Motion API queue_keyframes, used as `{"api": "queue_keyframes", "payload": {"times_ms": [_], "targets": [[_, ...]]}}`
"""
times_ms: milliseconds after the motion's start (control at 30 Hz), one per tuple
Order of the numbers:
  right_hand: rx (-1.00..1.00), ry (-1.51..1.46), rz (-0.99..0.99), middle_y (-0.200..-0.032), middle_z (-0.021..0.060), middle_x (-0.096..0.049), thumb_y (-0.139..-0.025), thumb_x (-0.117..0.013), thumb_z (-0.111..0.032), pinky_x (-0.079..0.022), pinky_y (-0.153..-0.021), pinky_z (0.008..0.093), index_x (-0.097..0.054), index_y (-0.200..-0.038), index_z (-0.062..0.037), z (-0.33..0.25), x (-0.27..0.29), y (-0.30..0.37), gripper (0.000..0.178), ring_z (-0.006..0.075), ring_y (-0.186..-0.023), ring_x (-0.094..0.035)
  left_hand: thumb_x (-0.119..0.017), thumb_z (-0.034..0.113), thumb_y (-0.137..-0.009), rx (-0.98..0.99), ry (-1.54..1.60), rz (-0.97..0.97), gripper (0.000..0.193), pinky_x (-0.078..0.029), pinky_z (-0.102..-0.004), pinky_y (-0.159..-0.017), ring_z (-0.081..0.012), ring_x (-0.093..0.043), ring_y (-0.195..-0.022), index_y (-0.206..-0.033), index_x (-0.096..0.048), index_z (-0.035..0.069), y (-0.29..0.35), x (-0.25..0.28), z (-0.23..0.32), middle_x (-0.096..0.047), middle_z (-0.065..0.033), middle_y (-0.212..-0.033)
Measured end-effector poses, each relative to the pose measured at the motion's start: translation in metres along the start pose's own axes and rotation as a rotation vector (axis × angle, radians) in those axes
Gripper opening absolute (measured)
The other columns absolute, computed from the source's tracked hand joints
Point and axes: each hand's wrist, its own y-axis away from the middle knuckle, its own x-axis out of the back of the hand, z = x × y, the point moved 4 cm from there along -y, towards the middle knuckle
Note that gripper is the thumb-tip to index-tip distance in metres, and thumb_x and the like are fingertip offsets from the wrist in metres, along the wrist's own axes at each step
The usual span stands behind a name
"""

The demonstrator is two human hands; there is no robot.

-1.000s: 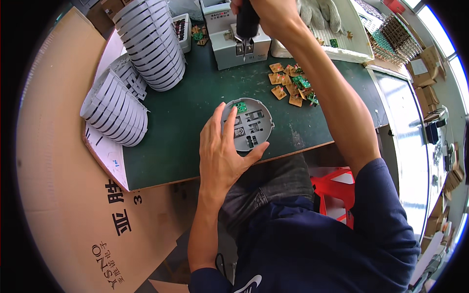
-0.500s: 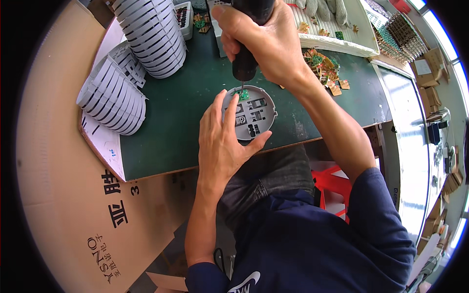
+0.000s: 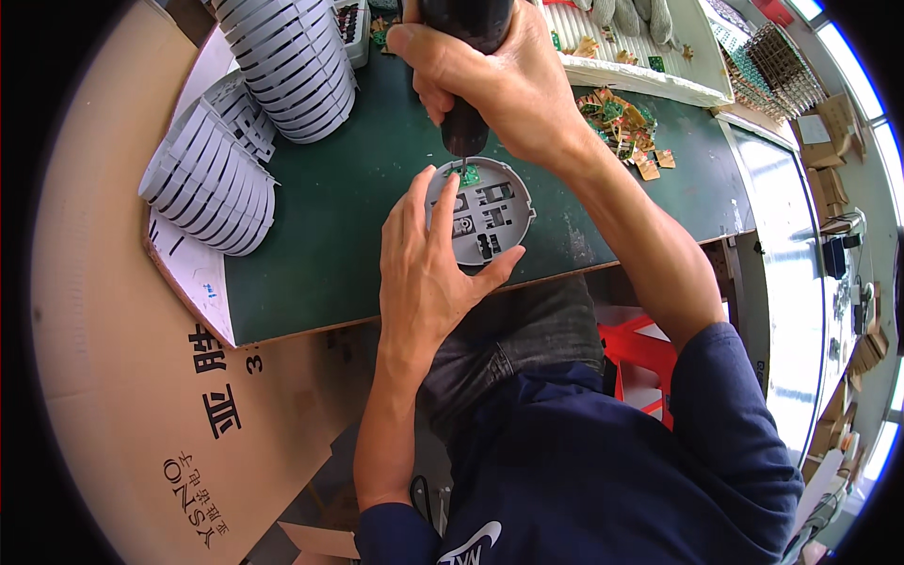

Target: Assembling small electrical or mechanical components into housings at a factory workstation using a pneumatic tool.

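My right hand is wrapped round a black power screwdriver pointing down. Its thin bit meets a small green circuit board at the far edge of a round grey plastic housing. The housing lies open side up on the bench, showing rectangular cut-outs and small black parts. With fingers along its left side and the thumb at its near right rim, my left hand grips the housing. The index fingertip is beside the board, close to the bit. Whether a screw is under the bit is too small to tell.
Stacked light-grey curved plastic parts stand at the left of the green bench, with a taller stack behind. Loose circuit boards are heaped at the right, before a white tray holding gloves. A red stool is below the bench.
The screwdriver and my right hand have shifted slightly left. My left hand keeps its grip on the housing, and the bit is still at the circuit board.
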Motion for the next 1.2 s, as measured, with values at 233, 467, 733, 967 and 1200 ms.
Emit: {"api": "queue_keyframes", "payload": {"times_ms": [233, 467, 733, 967, 1200], "targets": [[0.027, -0.009, 0.039, -0.063, 0.0016, -0.06, -0.094, -0.074, -0.024, -0.043, -0.046, 0.0254, -0.06, -0.084, -0.0034, 0.005, -0.005, -0.005, 0.027, 0.0084, -0.05, -0.055, -0.08, 0.057, -0.08, -0.002, -0.034, 0.021, 0.088, -0.045, -0.0486, -0.106, -0.0389, -0.052, -0.127, -0.137, -0.055, -0.005, 0.0, 0.0, -0.001, -0.05, -0.0228, -0.143], [0.02, 0.074, 0.004, -0.065, 0.0007, -0.06, -0.096, -0.077, -0.031, -0.043, -0.049, 0.0248, -0.059, -0.089, -0.0053, -0.009, -0.004, -0.016, 0.032, 0.0075, -0.055, -0.055, -0.078, 0.066, -0.077, 0.004, 0.098, -0.009, 0.103, -0.039, -0.0505, -0.112, -0.0457, -0.044, -0.134, -0.144, -0.047, -0.006, 0.008, 0.008, -0.004, -0.043, -0.0304, -0.148], [0.044, 0.539, 0.066, -0.121, 0.0153, -0.068, -0.093, -0.075, -0.04, -0.05, -0.097, 0.0383, -0.054, -0.134, -0.0005, 0.024, 0.02, 0.037, 0.061, 0.0247, -0.113, -0.065, -0.077, 0.059, -0.085, 0.308, -0.239, 0.344, 0.074, -0.042, -0.0414, -0.11, -0.031, -0.055, -0.131, -0.128, -0.064, 0.001, -0.069, 0.239, -0.093, -0.06, -0.0183, -0.135], [0.129, 1.179, -0.256, -0.157, 0.0173, -0.042, -0.082, -0.081, -0.042, -0.034, -0.119, 0.0537, -0.047, -0.149, -0.0112, 0.052, -0.015, 0.135, 0.081, 0.0453, -0.147, -0.034, -0.076, 0.063, -0.083, 0.528, -0.082, -0.349, 0.082, -0.043, -0.039, -0.107, -0.0264, -0.059, -0.123, -0.13, -0.063, -0.003, -0.111, 0.246, -0.154, -0.065, -0.0192, -0.128], [-0.099, 0.7, 0.135, -0.117, 0.0138, -0.069, -0.09, -0.074, -0.008, -0.054, -0.095, 0.0387, -0.059, -0.133, -0.0067, 0.035, 0.052, 0.158, 0.046, 0.0233, -0.109, -0.067, -0.078, 0.052, -0.087, 0.444, 0.073, -0.205, 0.078, -0.038, -0.0367, -0.112, -0.0277, -0.052, -0.131, -0.138, -0.056, -0.003, -0.104, 0.241, -0.183, -0.059, -0.0202, -0.137]]}}
